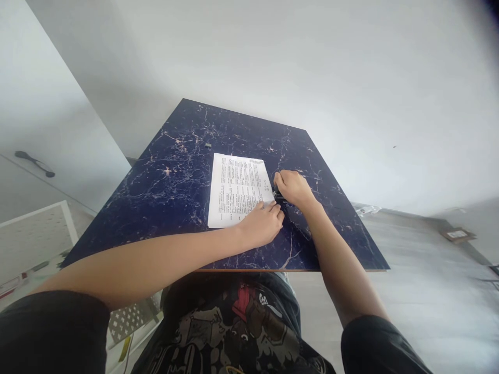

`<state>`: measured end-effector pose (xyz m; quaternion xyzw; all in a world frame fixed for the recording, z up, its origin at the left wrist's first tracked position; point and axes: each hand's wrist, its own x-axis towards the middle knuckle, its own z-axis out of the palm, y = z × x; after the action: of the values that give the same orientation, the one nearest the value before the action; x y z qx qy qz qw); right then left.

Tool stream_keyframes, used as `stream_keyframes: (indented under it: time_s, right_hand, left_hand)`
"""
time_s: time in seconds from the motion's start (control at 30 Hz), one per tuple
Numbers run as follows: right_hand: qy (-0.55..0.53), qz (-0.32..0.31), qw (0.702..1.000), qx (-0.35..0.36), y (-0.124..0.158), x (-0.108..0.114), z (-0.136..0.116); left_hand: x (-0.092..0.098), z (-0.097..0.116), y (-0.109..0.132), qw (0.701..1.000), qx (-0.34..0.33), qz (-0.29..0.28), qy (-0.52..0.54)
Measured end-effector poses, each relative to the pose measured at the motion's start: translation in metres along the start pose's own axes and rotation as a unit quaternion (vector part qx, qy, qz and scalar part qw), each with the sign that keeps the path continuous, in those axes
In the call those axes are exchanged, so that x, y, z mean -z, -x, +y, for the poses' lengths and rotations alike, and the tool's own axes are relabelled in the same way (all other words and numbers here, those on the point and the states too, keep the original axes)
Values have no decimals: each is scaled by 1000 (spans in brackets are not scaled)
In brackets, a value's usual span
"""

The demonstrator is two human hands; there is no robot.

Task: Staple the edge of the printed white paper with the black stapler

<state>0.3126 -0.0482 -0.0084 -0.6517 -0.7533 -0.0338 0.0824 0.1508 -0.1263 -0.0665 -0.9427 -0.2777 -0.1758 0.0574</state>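
Observation:
A stack of printed paper [237, 189] lies on the dark blue marbled table [171, 192], turned so its text runs sideways. My left hand [263, 223] rests over the stack's near right corner, with bent fingers gripping its edge. At the right edge of the paper, my right hand [294, 187] is closed around a small black stapler [278, 196]. Most of the stapler is hidden under that hand, and its jaws meet the paper's edge. Whether the jaws are pressed together cannot be seen.
A small green box [208, 145] sits on the table beyond the paper. A pale wall [273, 62] rises behind the table. To the left is a white door with a dark handle [35, 163]. On the floor at right lies a brown box [458, 235].

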Motion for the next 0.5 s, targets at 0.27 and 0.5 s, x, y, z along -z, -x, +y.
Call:
stream_keyframes:
  time_s: [0.27,0.5]
  right_hand:
    - [64,-27,998,0,-1,-2,-4]
    - [130,-65,988,60,-3,-4,-5]
  left_hand:
    - [1,1,-1,1000,4,-10,7]
    - [-2,1,-1,1000,9,-9,16]
